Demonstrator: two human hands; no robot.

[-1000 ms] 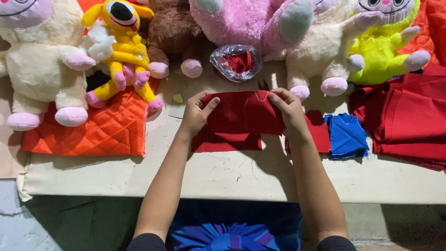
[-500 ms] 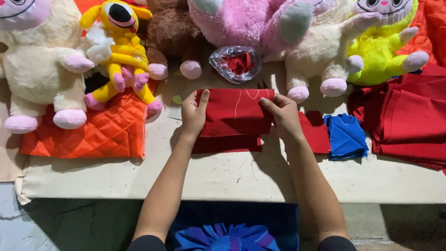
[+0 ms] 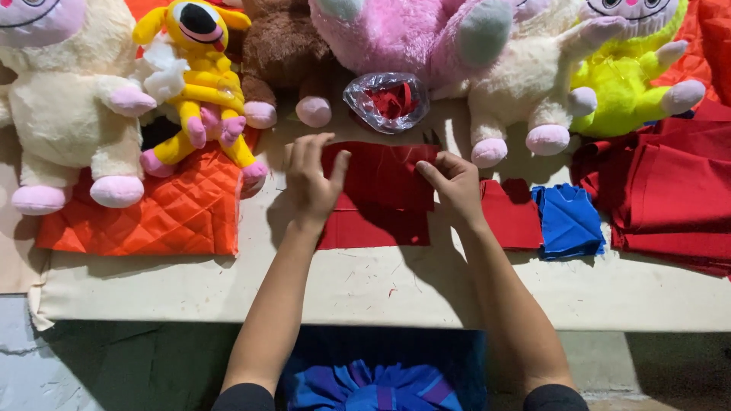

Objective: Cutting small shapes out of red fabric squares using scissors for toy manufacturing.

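we press our left hand (image 3: 311,183) flat and pinch our right hand (image 3: 455,185) on the folded red cloth piece (image 3: 381,183) on the cream surface (image 3: 381,281).

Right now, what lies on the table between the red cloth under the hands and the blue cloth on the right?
In the head view, a smaller flat red cloth piece lies between the red cloth and the blue cloth, touching the blue one.
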